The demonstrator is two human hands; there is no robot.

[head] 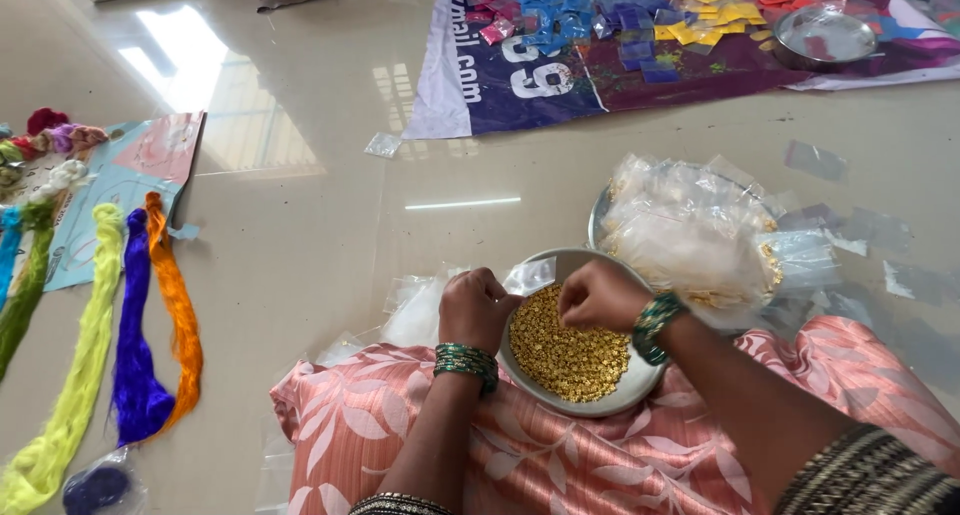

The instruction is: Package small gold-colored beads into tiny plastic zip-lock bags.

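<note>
Both hands were over the plate (628,390) on the lap, near centre. Left hand (478,310) sat at the plate's left rim, fingers curled together around a small clear bag (530,274); right hand (600,295) was bunched tight over the gold beads (570,355), fingertips pinched, prob. on a few beads, tho the pinch itself was hidden, so can't tell for sure.

Risks as I judged them: the plate rested on soft pink cloth (560,455), not on the floor, so a knee shift could've tipped it and sent beads rolling across the glossy floor (320,225). The bag mouth was small & floppy; a missed drop would've scattered beads onto the lap. Bangles on both wrists hung close to the rim and might've knocked it.

Containers: near plate held a loose heap of gold beads, approx. filling its middle. Just beyond it, right, a second plate (600,210) was nearly buried under a pile of filled clear bags (690,235), gold showing at the edges. Far right, a steel dish (825,37) sat on a printed banner (520,85) among coloured packets (620,20); contents unclear. Spare empty bags lay left of the left hand. Far left on the floor, silk thread hanks (135,325) in green, purple, orange, well apart from the work.
</note>
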